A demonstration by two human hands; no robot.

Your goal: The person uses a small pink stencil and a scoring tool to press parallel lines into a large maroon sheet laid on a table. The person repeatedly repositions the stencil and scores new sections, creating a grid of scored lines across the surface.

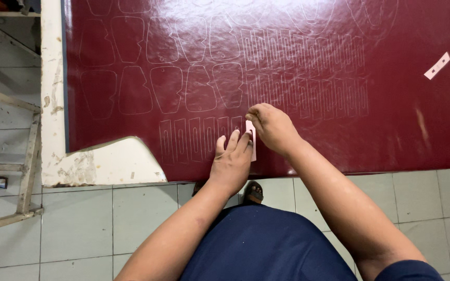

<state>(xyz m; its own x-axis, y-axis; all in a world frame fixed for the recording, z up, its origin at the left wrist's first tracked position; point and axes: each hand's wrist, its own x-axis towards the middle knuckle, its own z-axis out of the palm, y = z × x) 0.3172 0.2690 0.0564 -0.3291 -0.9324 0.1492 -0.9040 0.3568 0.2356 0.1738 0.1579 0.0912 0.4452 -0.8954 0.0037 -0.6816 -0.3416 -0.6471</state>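
1. Your left hand [231,162] lies palm down on the dark red sheet [298,47], fingers spread a bit and pointing up-right, forearm coming in from bottom centre.
2. L fingertips press flat on the small pale strip [251,139]. It's a flat hold-down w/ fingers apart, not a pinch.
3. Your right hand [270,125] is curled, knuckles up, wrist bent, forearm running down to the bottom-right corner.
4. R fingers are bunched together at the strip's top end. Looks like they pinch sth thin there, but can't tell what, it's hidden under the knuckles.
5. The strip stands roughly upright on the sheet near its bottom edge, right between both hands: L hand covers its lower left side, R hand touches its top.
6. The strip sits at the right end of a row of thin traced outlines [199,138] of the same long shape, just left of it.
7. More traced outlines, bigger rounded ones, fill the sheet above.
8. A second pale strip [437,65] lies tilted far right on the sheet, well apart from both hands.
9. The sheet lies on a worn white table [53,104]. Grey tiled floor [79,224] below, your sandalled foot [254,191] shows near the sheet's edge.
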